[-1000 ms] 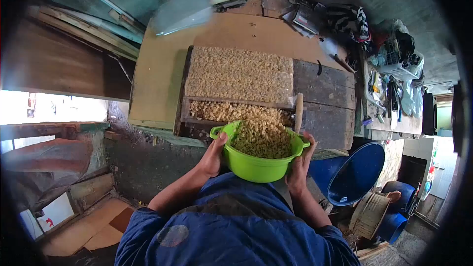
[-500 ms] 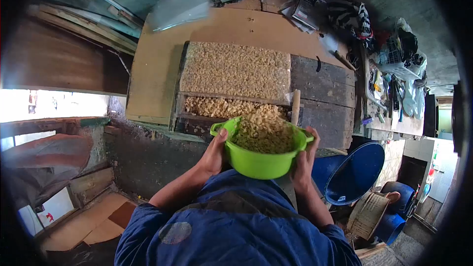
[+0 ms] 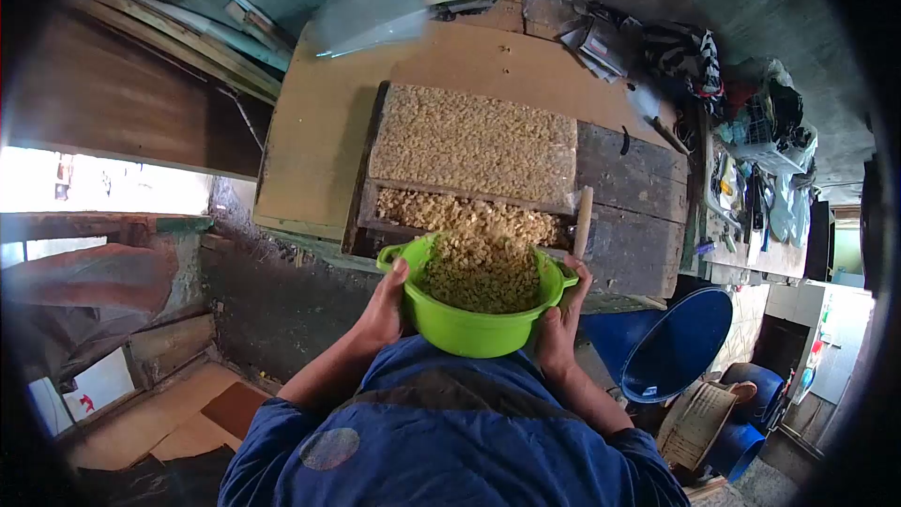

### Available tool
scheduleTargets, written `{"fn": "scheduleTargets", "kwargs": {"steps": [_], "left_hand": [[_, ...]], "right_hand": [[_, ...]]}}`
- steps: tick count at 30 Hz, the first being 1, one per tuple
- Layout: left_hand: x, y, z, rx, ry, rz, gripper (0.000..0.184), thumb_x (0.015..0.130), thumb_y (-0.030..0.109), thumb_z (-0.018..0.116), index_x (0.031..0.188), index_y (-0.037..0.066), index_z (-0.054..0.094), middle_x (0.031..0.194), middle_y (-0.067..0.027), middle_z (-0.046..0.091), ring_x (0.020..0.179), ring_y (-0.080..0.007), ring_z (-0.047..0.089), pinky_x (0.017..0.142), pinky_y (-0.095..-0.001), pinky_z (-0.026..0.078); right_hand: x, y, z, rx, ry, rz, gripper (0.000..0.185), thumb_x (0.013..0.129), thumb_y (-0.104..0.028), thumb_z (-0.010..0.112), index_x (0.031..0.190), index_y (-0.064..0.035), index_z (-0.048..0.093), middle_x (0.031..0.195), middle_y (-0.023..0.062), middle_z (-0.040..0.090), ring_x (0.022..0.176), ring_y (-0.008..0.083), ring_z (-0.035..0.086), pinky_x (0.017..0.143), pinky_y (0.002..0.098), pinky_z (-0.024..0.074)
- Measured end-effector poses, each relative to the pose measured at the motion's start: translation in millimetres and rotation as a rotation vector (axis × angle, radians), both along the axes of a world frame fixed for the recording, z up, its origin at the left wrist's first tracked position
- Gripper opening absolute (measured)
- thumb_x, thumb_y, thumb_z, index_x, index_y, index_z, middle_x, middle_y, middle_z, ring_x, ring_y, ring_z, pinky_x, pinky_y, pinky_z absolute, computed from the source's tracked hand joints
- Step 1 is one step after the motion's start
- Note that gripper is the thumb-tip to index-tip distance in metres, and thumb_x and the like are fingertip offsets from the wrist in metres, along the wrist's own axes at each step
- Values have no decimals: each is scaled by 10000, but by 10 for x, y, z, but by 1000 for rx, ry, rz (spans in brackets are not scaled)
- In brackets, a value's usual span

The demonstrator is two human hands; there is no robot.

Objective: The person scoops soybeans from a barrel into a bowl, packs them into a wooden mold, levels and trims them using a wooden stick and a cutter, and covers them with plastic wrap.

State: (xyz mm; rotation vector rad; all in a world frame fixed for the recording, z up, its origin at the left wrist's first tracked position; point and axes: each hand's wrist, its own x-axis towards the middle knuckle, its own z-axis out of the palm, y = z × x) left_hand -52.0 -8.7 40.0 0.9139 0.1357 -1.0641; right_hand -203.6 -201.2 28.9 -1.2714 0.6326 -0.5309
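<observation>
Left hand (image 3: 383, 312): closed on the green basin (image 3: 469, 329), nine o'clock.
Right hand (image 3: 557, 333): closed on it, three o'clock.
Basin position: before the torso (image 3: 450, 441), at six o'clock of the wooden tray (image 3: 362, 211); crumbly pieces (image 3: 479, 286) inside.
Handling: best with even grips, tray near, gradual tilt.

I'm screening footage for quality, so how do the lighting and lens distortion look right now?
Head view: strong fisheye bending, corners black; head view: the bright opening at left is blown out to white; head view: a soft shadow falls on the tabletop left of the wooden tray; head view: the green bowl is evenly lit enough to make out clearly.
</observation>
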Motion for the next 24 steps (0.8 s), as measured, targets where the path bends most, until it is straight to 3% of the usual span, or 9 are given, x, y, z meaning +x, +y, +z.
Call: {"fn": "scheduleTargets", "kwargs": {"steps": [3, 9, 13, 17, 18, 22, 24], "left_hand": [[58, 180, -57, -30, 64, 27, 757, 996, 583, 470, 1511, 37, 367, 1483, -155, 482, 1335, -285, 507, 1126, -430, 397], [219, 349, 28, 25, -5, 55, 743, 1002, 570, 462, 1507, 33, 370, 1469, -151, 498, 1324, -264, 517, 1122, -419, 399], [396, 460, -51, -29, -17, -11, 721, 1016, 550, 446, 1525, 50, 343, 1504, -138, 459, 1357, -258, 481, 1129, -426, 390], [368, 569, 13, -48, -3, 71, 718, 1020, 552, 438, 1514, 36, 366, 1480, -150, 490, 1337, -270, 506, 1130, -419, 393], [397, 582, -3, -18, 11, 49, 713, 1022, 550, 434, 1510, 33, 374, 1469, -153, 502, 1329, -272, 514, 1130, -418, 392], [507, 606, 67, 13, 1, 63, 704, 1022, 540, 435, 1494, 20, 396, 1450, -159, 517, 1315, -272, 526, 1123, -412, 400], [524, 704, -18, -29, 25, 33, 719, 1012, 548, 457, 1489, 13, 402, 1450, -167, 510, 1313, -268, 527, 1120, -409, 402]], "right_hand": [[89, 88, 86, -48, 59, 102, 1031, 819, -624, 742, 1477, -40, 205, 1402, 132, 337, 1330, 258, 352, 1130, 406, 286], [289, 363, 76, -18, -40, 2, 1021, 816, -638, 725, 1476, -51, 213, 1400, 115, 322, 1337, 245, 334, 1135, 401, 273], [397, 384, 26, -27, 72, 73, 943, 825, -546, 741, 1465, -56, 252, 1398, 106, 328, 1328, 252, 346, 1140, 413, 271], [440, 487, -28, -11, 8, 61, 880, 837, -464, 723, 1459, -47, 262, 1387, 109, 336, 1335, 254, 334, 1142, 408, 264], [474, 455, -1, 26, 74, 94, 918, 840, -537, 725, 1462, -49, 258, 1395, 113, 327, 1342, 251, 327, 1142, 409, 266], [537, 641, -48, -78, -140, 17, 868, 885, -541, 690, 1461, -61, 252, 1399, 122, 336, 1330, 250, 335, 1134, 407, 273], [535, 598, 0, -3, -30, 76, 879, 882, -546, 693, 1466, -67, 243, 1404, 121, 332, 1334, 255, 338, 1139, 413, 273]]}}
